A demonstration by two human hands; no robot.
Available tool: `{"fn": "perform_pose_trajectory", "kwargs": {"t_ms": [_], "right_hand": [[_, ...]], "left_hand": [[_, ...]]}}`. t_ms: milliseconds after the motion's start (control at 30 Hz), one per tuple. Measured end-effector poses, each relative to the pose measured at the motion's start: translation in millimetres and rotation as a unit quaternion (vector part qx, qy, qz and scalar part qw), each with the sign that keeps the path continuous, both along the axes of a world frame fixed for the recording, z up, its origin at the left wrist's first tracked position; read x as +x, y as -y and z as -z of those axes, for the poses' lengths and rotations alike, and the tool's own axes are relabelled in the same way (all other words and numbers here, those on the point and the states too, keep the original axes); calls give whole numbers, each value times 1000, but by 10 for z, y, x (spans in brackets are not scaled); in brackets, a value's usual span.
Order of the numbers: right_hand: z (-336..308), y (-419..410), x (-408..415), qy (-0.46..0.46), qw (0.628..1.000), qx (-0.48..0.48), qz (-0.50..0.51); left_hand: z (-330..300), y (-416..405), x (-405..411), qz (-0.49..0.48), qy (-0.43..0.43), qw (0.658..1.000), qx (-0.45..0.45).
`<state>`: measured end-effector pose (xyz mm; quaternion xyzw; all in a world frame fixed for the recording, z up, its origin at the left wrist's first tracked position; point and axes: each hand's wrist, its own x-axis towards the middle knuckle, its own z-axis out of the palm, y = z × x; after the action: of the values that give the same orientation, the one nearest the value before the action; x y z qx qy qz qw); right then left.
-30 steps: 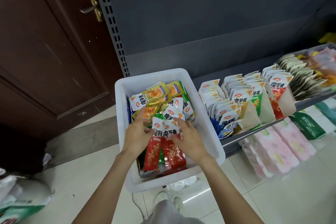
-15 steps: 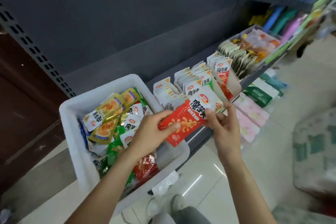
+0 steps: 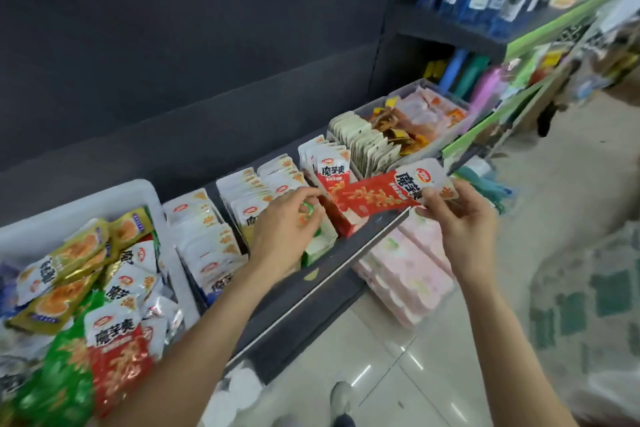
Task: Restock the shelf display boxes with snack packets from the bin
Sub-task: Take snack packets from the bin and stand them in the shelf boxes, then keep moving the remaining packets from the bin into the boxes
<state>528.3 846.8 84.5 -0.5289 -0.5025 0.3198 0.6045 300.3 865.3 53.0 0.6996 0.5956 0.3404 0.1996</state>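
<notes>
The white bin (image 3: pixel 152 191) of mixed snack packets sits at the left, the left hand (image 3: pixel 287 218) curls its fingers round a green packet (image 3: pixel 306 215) in a shelf box, and the right hand (image 3: pixel 460 215) pinches a red packet (image 3: pixel 377 196) above the red box (image 3: pixel 341 218).

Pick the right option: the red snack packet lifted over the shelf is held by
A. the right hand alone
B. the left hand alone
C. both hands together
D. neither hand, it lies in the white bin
A: the right hand pinches the white end of the red snack packet, while the left hand rests down among the display boxes, apart from it.
</notes>
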Motion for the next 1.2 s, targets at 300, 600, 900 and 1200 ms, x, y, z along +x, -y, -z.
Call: {"fn": "perform_pose_trajectory", "kwargs": {"t_ms": [300,600,900,1200], "right_hand": [[328,-1137,351,263,963,-5,-59],[816,-1645,-121,450,884,36,-118],[839,-1705,-305,473,872,-10,-129],[758,-1429,-359,453,887,5,-93]], "left_hand": [[488,-421,476,-4,-259,963,-75],[666,-632,570,5,-322,943,-85],[624,-739,476,16,-345,937,-50],[550,-669,422,19,-320,947,-37]]}}
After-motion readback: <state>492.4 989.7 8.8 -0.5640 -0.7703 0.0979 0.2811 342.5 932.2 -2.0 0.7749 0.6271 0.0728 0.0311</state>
